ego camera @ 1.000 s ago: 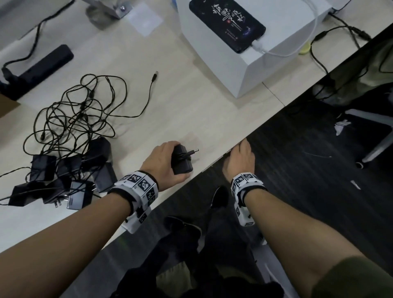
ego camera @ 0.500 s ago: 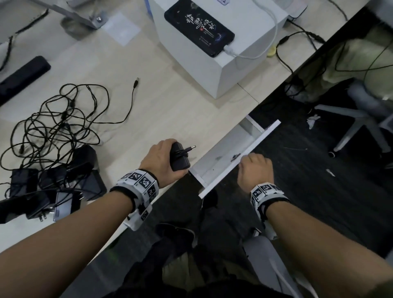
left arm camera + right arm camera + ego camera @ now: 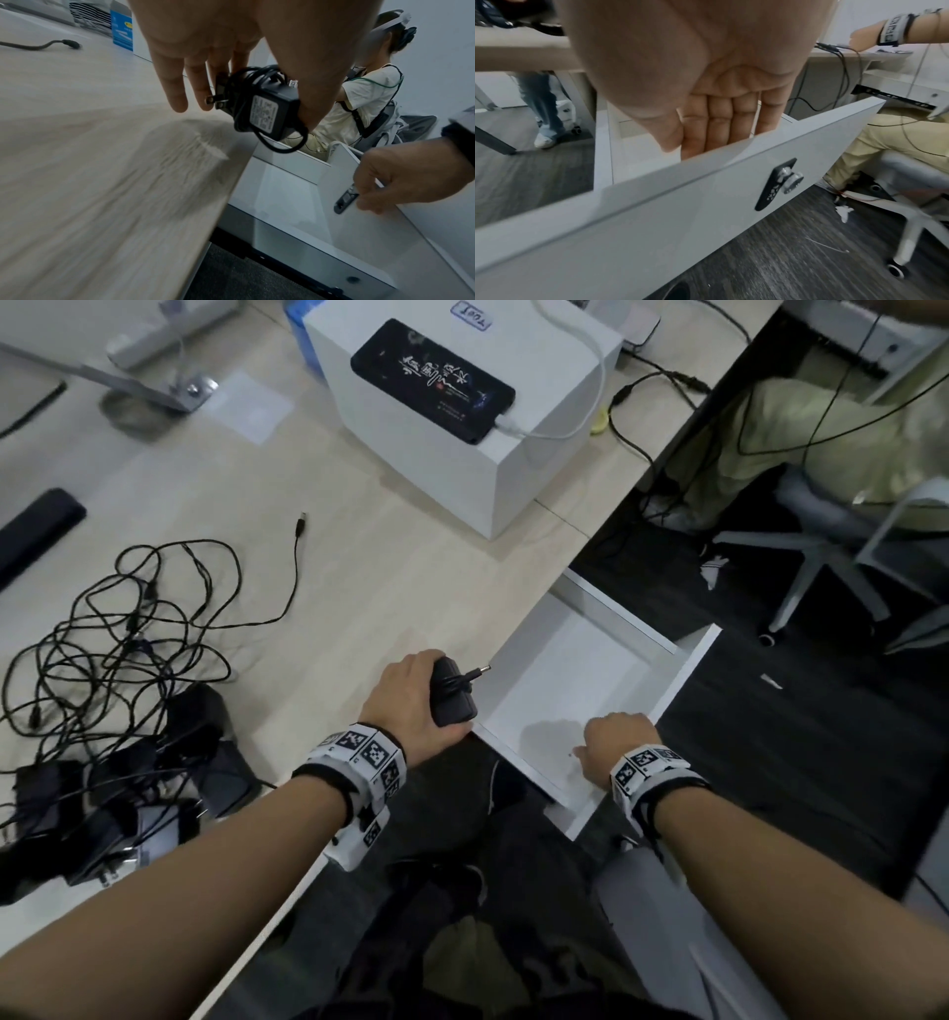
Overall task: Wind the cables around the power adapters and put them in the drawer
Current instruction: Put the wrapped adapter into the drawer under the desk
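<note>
My left hand [image 3: 418, 698] grips a black power adapter [image 3: 452, 698] with its cable wound round the body [image 3: 267, 109], plug tip sticking out, right at the desk's front edge beside the drawer. The white drawer [image 3: 685, 672] stands pulled out below the desk; nothing lies on the part of its floor that shows. My right hand [image 3: 613, 744] holds the drawer's front panel [image 3: 654, 203], fingers [image 3: 718, 125] hooked over its top edge near the lock [image 3: 791, 180]. More black adapters [image 3: 128, 778] lie heaped at the left under tangled cables [image 3: 128, 629].
A white box [image 3: 513, 469] with a charging phone [image 3: 431, 377] on top stands behind the drawer. A black bar [image 3: 36, 531] lies far left, a lamp base [image 3: 154, 397] at the back. An office chair [image 3: 821, 546] and a seated person [image 3: 365, 97] are to the right.
My right hand has pulled the drawer from closed to well out from under the desk. The left hand has stayed at the desk edge with the wound adapter.
</note>
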